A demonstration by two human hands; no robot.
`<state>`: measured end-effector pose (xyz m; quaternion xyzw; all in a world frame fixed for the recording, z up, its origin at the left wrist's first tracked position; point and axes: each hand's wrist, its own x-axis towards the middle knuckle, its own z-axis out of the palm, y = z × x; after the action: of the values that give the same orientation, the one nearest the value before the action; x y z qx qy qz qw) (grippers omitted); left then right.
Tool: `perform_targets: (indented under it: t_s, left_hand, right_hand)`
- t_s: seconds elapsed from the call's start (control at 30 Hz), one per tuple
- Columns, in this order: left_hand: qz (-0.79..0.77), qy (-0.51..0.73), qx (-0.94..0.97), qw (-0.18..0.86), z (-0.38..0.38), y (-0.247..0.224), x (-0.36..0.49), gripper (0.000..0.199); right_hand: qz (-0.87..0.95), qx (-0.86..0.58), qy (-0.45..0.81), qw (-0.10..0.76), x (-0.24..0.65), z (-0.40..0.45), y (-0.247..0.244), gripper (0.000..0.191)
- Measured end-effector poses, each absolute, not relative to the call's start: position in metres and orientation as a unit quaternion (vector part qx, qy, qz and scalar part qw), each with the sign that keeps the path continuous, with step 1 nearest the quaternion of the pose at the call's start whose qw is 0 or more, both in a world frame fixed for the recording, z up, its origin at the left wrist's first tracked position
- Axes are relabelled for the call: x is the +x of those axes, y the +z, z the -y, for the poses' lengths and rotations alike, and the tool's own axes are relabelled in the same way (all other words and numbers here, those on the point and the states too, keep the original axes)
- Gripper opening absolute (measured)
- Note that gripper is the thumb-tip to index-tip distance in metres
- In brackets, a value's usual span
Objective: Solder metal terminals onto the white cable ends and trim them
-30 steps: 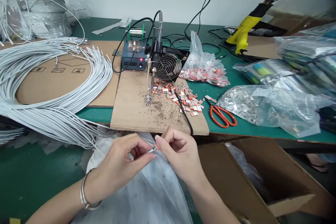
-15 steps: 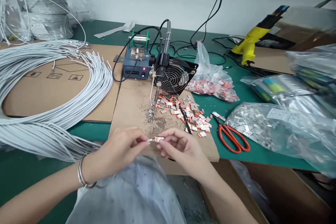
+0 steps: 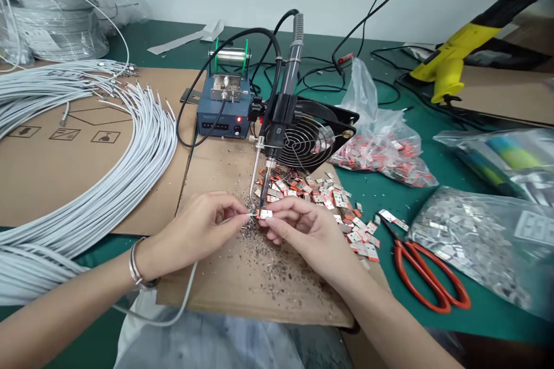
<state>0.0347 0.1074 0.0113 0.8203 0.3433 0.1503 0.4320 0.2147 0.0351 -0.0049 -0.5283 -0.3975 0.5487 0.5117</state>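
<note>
My left hand (image 3: 208, 225) pinches the end of a white cable (image 3: 187, 300), which hangs in a loop below the wrist. Between the thumb and fingers of my right hand (image 3: 303, 225) is a small white and orange connector (image 3: 265, 214). The cable's tip meets the connector's orange end. Just above that joint stands the tip of a soldering iron (image 3: 277, 127), clamped upright in a holder; whether it touches is too small to tell. Loose connectors (image 3: 363, 236) lie heaped to the right, partly behind my right hand.
Behind is a blue soldering station (image 3: 223, 109) with a solder spool (image 3: 229, 56), beside a black fan (image 3: 303, 141). Coiled white cables (image 3: 142, 167) fill the left. At right lie orange-handled scissors (image 3: 433, 277), bags of metal parts (image 3: 471, 242) and connectors (image 3: 385, 155), and a yellow heat gun (image 3: 454, 60).
Both hands have moved forward with the cable end and connector, from near the board's front edge to under the iron tip. The view has shifted closer.
</note>
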Motion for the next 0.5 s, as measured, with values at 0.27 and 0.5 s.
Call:
perform_targets:
  t_s: [0.27,0.5]
  left_hand:
    - [-0.340,0.169,0.814,0.439,-0.1063,0.0138,0.0342,0.015]
    - [-0.333,0.173,0.819,0.435,-0.1073,0.0149,0.0340,0.013]
  right_hand:
    - [0.414,-0.526,0.524,0.526,0.2139,-0.0345,-0.0034,0.012]
    - [0.425,-0.520,0.506,0.542,0.2136,-0.0341,-0.0031,0.008]
